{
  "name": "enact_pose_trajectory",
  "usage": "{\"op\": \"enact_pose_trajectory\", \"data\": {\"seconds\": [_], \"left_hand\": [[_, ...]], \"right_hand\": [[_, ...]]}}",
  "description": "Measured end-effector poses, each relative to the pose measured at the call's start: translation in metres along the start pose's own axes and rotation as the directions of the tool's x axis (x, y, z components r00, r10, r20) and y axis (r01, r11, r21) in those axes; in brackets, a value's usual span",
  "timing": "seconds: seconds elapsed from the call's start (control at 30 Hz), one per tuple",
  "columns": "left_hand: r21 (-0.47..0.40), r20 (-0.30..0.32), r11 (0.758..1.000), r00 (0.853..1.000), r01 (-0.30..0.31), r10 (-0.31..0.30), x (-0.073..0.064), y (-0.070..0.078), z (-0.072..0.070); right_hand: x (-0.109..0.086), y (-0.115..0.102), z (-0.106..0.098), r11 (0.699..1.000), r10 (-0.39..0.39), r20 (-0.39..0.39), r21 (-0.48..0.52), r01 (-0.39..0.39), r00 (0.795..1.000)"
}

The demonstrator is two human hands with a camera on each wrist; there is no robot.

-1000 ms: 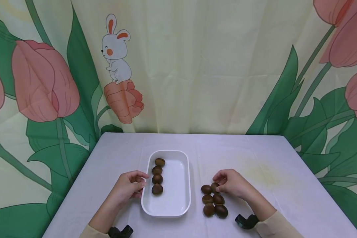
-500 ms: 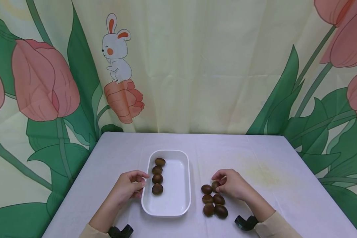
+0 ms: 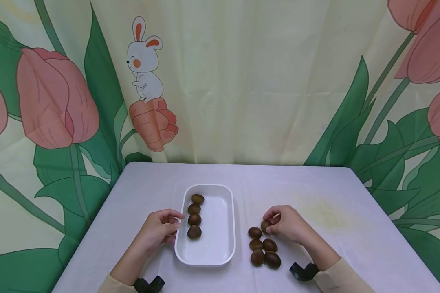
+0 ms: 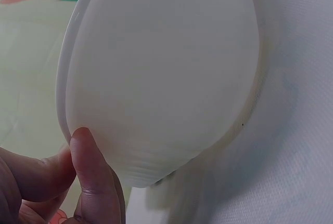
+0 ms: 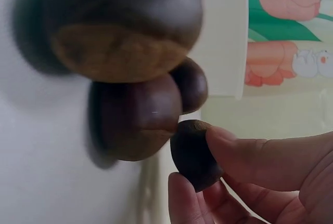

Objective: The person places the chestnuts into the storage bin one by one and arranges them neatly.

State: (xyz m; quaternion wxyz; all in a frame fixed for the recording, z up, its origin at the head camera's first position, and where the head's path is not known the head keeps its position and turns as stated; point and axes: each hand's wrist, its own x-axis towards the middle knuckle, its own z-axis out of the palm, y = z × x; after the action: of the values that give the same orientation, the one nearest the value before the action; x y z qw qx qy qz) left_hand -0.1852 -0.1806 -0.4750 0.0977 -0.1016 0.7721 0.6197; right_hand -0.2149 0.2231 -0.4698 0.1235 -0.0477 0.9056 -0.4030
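Note:
My left hand (image 3: pixel 163 227) pinches the left rim of a white rectangular tray (image 3: pixel 225 228); in the left wrist view the thumb (image 4: pixel 91 167) lies against the tray's outer wall (image 4: pixel 166 78). Along the tray's left side several brown chestnuts (image 3: pixel 194 220) stand in a line. To the right of the tray, my right hand (image 3: pixel 287 223) holds a chestnut (image 3: pixel 265 226) between thumb and fingers. That dark chestnut (image 5: pixel 193 154) shows clearly in the right wrist view. Just below the hand, several more chestnuts (image 3: pixel 270 245) lie in a cluster on the table.
A white cloth covers the table (image 3: pixel 315 183), with a faint yellowish stain on its right half. Behind it hangs a curtain (image 3: pixel 242 81) printed with tulips and a rabbit. Each wrist carries a black camera mount (image 3: pixel 303 272).
My right hand has risen slightly and moved a little away from the cluster, with the chestnut between its fingers. The left hand has kept its hold on the tray.

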Motion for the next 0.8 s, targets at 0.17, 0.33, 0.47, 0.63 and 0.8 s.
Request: {"op": "enact_pose_trajectory", "data": {"seconds": [0.17, 0.33, 0.47, 0.63, 0.8], "left_hand": [[-0.004, 0.001, 1.0, 1.0, -0.001, 0.001, 0.0, -0.001, 0.0], [-0.006, -0.001, 1.0, 1.0, -0.005, 0.005, -0.001, -0.001, 0.0], [-0.004, -0.004, 1.0, 1.0, -0.003, 0.003, -0.001, 0.0, 0.0], [-0.012, -0.002, 1.0, 1.0, 0.003, -0.003, -0.001, 0.0, -0.001], [-0.019, 0.001, 1.0, 1.0, 0.003, -0.003, -0.001, 0.0, -0.001]], "right_hand": [[0.0, -0.004, -0.004, 1.0, -0.004, -0.015, 0.011, 0.004, 1.0], [-0.001, -0.013, -0.007, 0.999, -0.008, -0.02, 0.035, 0.009, 1.0], [-0.003, -0.021, -0.008, 0.998, -0.036, -0.014, 0.044, 0.036, 0.999], [-0.007, -0.033, -0.007, 0.994, -0.091, 0.0, 0.055, 0.091, 0.996], [-0.008, -0.043, -0.003, 0.985, -0.155, 0.018, 0.074, 0.153, 0.988]]}}
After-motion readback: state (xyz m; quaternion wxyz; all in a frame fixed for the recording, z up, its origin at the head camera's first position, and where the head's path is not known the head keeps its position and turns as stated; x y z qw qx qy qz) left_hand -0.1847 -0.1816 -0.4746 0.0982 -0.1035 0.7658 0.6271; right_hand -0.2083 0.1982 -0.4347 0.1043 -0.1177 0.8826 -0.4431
